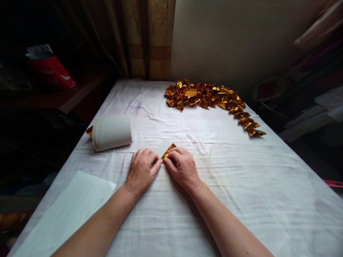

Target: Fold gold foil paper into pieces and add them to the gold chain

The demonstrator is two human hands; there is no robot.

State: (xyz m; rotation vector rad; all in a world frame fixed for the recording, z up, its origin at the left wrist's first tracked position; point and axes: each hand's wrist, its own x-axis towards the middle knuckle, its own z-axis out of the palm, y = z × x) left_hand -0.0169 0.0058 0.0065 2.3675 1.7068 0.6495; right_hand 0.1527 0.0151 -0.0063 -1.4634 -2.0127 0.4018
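My left hand (141, 170) and my right hand (182, 166) rest side by side on the white cloth (203, 178), fingertips meeting at a small sheet of gold foil paper (168, 150). The sheet shows its gold face and a white underside, partly folded. Both hands have fingers curled and pinching the sheet's near edge against the cloth. Most of the sheet lies hidden under the fingers.
A curved heap of folded gold foil pieces (209, 98) lies at the back right of the table. A curled stack of white-backed foil sheets (111, 132) sits to the left. A lined white sheet (72, 208) lies at the front left. A curtain (134, 35) hangs behind.
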